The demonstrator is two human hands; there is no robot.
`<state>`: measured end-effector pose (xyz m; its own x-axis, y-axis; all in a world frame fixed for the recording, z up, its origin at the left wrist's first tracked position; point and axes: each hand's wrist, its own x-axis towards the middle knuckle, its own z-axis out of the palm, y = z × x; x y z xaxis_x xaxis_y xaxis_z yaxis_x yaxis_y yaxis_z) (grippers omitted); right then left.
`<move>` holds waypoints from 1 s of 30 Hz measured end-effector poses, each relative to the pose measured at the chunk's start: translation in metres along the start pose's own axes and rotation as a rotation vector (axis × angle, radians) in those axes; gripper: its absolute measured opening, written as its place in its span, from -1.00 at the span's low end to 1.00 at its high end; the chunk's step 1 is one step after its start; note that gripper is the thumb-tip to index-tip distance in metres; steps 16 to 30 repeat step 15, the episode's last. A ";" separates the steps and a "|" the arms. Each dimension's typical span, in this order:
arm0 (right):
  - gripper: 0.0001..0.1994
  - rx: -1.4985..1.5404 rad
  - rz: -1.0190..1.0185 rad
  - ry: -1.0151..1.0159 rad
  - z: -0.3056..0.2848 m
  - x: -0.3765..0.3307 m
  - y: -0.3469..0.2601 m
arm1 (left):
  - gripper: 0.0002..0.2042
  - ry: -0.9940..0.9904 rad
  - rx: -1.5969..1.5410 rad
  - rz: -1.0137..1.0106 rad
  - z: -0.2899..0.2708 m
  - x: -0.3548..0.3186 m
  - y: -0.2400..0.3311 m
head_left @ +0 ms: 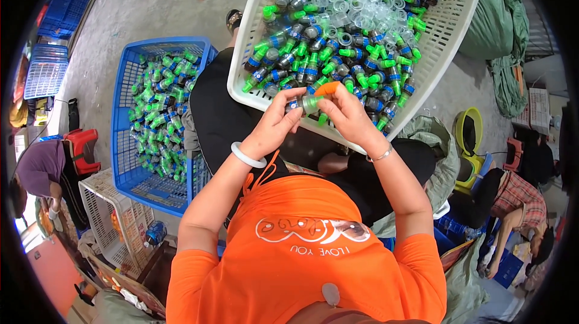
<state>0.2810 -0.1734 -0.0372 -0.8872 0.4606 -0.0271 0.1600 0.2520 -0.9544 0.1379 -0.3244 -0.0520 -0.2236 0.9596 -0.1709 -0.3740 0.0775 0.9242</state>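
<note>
A small dark bottle with a blue label and a green top under a clear cap (311, 104) lies sideways between my hands, over the near rim of a white basket (443, 40). My left hand (276, 120) is closed round its body end. At the capped end, my right hand (351, 118) pinches with thumb and fingers; one finger wears an orange cover. Beneath and beyond my hands, the white basket holds many similar green-topped bottles (310, 68). A heap of loose clear caps (362, 0) lies on top of them.
To my left stands a blue basket (123, 161) with many capped bottles. A white crate (99, 200) is behind it. Two other people (42, 167) work at the far left and far right. Green cloth sacks (497, 16) and a yellow chair (469, 137) are on the right.
</note>
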 end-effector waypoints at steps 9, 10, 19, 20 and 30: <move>-0.73 -0.470 -0.376 -0.109 -0.014 -0.007 -0.039 | -0.67 -0.094 0.088 0.111 0.002 -0.011 0.013; -0.71 -0.476 -0.333 -0.166 -0.017 -0.008 -0.040 | -0.66 -0.077 0.245 0.222 0.005 -0.012 0.015; -0.62 -0.264 0.004 -0.351 -0.017 -0.007 -0.032 | -0.61 -0.070 0.697 0.353 0.005 -0.022 0.029; -0.62 -0.264 0.004 -0.351 -0.017 -0.007 -0.032 | -0.61 -0.070 0.697 0.353 0.005 -0.022 0.029; -0.62 -0.264 0.004 -0.351 -0.017 -0.007 -0.032 | -0.61 -0.070 0.697 0.353 0.005 -0.022 0.029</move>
